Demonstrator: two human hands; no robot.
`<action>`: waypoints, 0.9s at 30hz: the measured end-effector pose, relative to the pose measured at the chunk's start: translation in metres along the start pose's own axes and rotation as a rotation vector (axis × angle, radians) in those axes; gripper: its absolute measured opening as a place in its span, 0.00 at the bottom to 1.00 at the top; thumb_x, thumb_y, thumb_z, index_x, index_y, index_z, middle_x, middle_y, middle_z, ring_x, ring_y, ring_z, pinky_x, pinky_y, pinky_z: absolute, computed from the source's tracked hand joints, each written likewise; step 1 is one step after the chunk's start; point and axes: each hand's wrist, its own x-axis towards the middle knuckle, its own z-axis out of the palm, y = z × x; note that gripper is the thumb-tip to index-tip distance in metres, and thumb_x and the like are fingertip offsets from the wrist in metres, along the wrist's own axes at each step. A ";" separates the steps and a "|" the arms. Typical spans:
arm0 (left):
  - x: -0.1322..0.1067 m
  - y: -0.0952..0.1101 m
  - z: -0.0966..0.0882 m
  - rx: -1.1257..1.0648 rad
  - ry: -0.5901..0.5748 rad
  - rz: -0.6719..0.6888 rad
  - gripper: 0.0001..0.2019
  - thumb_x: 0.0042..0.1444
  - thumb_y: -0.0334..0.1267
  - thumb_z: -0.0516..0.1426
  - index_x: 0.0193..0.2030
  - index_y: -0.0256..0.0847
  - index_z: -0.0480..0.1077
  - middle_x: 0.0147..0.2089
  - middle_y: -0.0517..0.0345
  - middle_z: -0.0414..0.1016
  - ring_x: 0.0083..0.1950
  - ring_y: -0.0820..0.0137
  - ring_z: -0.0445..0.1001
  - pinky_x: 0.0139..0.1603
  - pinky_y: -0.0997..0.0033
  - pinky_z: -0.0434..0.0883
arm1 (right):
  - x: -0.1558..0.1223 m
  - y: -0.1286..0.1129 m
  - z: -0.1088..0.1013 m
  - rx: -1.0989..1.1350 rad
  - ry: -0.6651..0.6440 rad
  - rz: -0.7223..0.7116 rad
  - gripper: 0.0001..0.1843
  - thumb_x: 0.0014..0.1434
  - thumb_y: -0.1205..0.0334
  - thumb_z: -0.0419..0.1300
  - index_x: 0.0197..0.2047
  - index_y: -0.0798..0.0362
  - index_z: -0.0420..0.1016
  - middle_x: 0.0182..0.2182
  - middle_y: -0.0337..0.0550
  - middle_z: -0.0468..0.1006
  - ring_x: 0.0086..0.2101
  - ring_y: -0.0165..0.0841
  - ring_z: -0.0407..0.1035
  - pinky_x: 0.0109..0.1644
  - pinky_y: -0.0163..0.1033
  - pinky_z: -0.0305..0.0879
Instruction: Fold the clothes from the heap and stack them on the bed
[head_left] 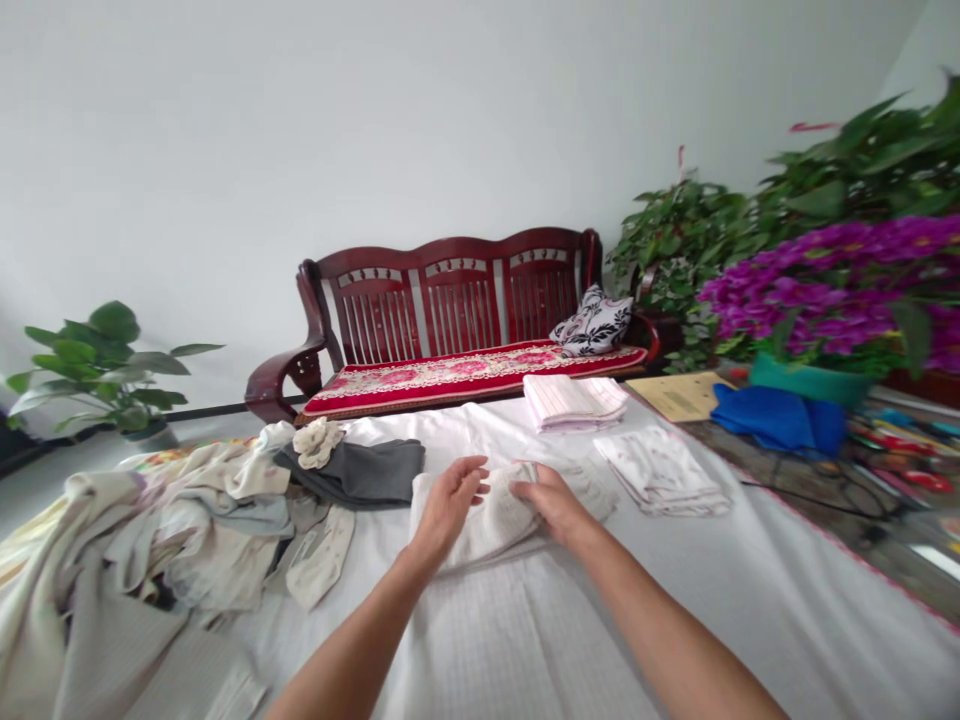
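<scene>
A cream ribbed knit garment (491,535), partly folded over, lies on the white cloth in front of me. My right hand (553,502) pinches its upper layer between thumb and fingers. Over the garment's left part is my left hand (451,500), its fingers stretched and apart, gripping nothing; whether it touches the fabric I cannot tell. Just left of the garment lies a dark grey folded piece of clothing (379,475). To the right is a folded white cloth with a small print (664,470), and behind it a folded pink-striped cloth (574,402).
A loose heap of clothes (187,540) covers the left side of the white sheet (712,600). Flowers in a teal pot (810,380), a blue cloth (776,420) and cables crowd the right. Behind stands a wooden bench (457,300) with a red cover.
</scene>
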 end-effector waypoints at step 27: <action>0.002 -0.094 -0.004 1.266 -0.111 0.465 0.31 0.64 0.52 0.53 0.72 0.47 0.58 0.74 0.40 0.56 0.74 0.46 0.52 0.70 0.39 0.51 | 0.000 0.030 -0.071 -1.450 0.182 -0.421 0.30 0.65 0.55 0.51 0.68 0.55 0.63 0.69 0.53 0.60 0.70 0.49 0.46 0.71 0.62 0.37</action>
